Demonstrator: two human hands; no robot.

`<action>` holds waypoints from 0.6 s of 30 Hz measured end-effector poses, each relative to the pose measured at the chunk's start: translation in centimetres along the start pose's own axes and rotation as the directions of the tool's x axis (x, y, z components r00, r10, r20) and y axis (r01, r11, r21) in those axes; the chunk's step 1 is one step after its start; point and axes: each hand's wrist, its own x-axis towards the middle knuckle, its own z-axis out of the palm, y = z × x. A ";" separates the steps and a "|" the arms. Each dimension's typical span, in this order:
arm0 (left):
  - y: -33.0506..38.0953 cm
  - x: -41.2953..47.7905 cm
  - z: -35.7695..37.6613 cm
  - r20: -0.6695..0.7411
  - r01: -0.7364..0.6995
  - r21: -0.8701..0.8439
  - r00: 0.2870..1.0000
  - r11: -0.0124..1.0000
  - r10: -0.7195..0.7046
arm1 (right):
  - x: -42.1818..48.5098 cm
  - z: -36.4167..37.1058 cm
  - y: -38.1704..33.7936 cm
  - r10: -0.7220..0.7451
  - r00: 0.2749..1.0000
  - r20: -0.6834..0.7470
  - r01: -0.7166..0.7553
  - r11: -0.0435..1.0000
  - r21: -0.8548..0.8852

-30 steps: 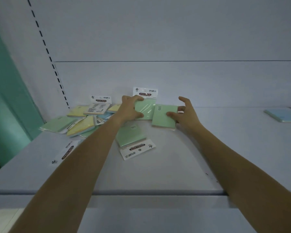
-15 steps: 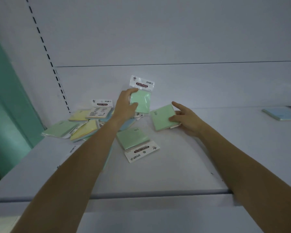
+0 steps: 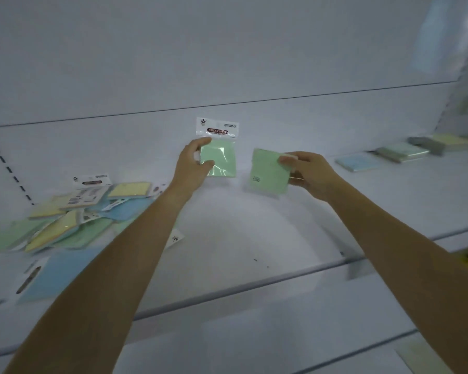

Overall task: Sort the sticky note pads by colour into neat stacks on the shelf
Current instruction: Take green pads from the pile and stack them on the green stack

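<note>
Left grip [image 3: 192, 166] pinches a green pad [image 3: 223, 160] labelled "STICKY NOTE"; right grip [image 3: 308, 172] pinches a second green pad [image 3: 268, 172].

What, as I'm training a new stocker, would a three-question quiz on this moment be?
1. True or false: the left hand grips a header-topped green pad, the right hand a second green pad.
2. The unsorted pile lies on which side of the shelf? A left, B right.
3. Fill in: the lone flat pad nearest the right hand is ____.
Key: 1 true; 2 A; 3 blue.
</note>
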 end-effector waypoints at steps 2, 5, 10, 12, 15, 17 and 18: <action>1.5 -0.5 3.5 0.026 0.003 -0.034 1.000 0.999 -0.002 | -1.2 -3.4 -0.1 0.006 0.999 -0.032 -0.007 0.999 -0.048; 3.6 -1.7 9.2 0.064 0.010 -0.084 0.998 0.996 -0.004 | -2.5 -9.1 0.2 0.010 0.996 -0.090 -0.017 0.996 -0.084; 6.8 -3.2 18.8 0.072 0.027 -0.098 0.997 0.995 -0.020 | -3.4 -19.1 -0.2 0.081 0.992 -0.098 -0.090 0.992 -0.090; 8.1 -3.7 22.4 0.059 0.032 -0.111 0.998 0.993 -0.025 | -3.5 -22.9 -0.4 0.096 0.989 -0.116 -0.110 0.987 -0.120; 10.0 -3.9 27.0 0.070 0.053 -0.120 0.996 0.991 -0.045 | -3.5 -27.9 -0.1 0.084 0.987 -0.133 -0.101 0.987 -0.124; 10.8 -3.5 29.4 0.070 0.062 -0.104 0.996 0.993 -0.055 | -3.4 -30.6 0.2 0.078 0.990 -0.115 -0.087 0.994 -0.072; 11.1 -3.1 30.6 0.067 0.063 -0.102 0.996 0.993 -0.057 | -3.2 -31.9 0.3 0.070 0.992 -0.102 -0.075 0.996 -0.051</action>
